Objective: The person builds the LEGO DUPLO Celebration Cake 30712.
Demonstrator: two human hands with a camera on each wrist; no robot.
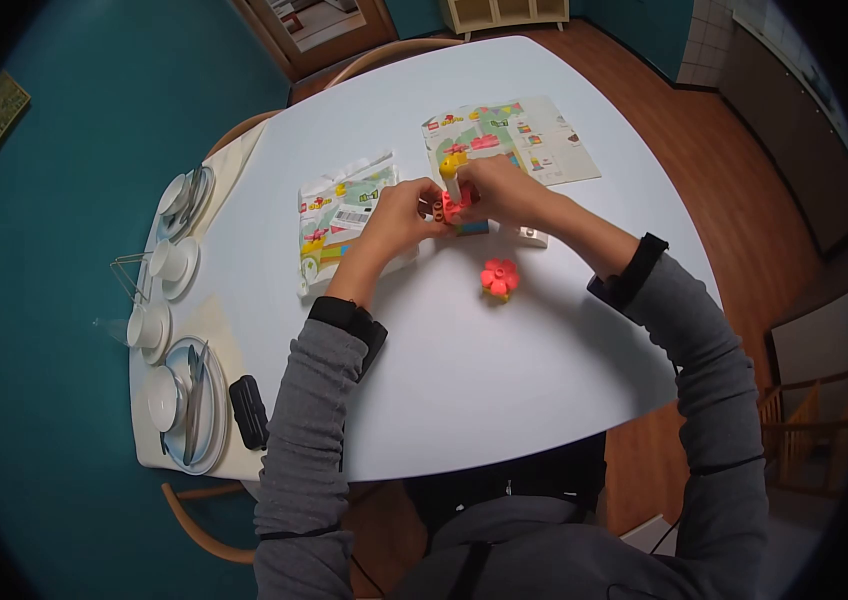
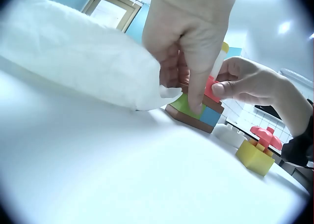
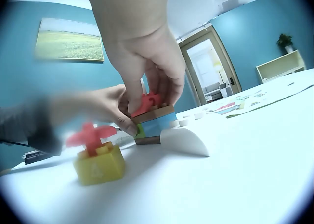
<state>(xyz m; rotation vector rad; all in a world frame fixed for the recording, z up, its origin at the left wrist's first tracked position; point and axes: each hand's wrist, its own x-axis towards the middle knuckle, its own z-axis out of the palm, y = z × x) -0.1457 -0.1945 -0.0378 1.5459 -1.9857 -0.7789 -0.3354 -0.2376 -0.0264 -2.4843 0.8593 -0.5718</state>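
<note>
A small stack of toy bricks stands on the table, with brown, green (image 2: 181, 105) and blue (image 3: 162, 125) layers. My left hand (image 1: 402, 215) holds it from the left side, its index finger down along the green brick. From the right, my right hand (image 1: 504, 190) pinches a red brick (image 3: 147, 104) on top of the stack. A yellow piece on a white post (image 1: 452, 170) rises beside the right fingers, its lower end hidden. Nearer me sits a yellow brick (image 2: 255, 157) topped by a red flower (image 1: 499, 277). A white curved brick (image 3: 186, 139) lies just right of the stack.
Left of the hands lies a printed toy bag (image 1: 324, 225). Behind them is an open instruction leaflet (image 1: 564, 145). Along the table's left side are plates (image 1: 214, 430), cups (image 1: 149, 328), cutlery and a black case (image 1: 248, 412).
</note>
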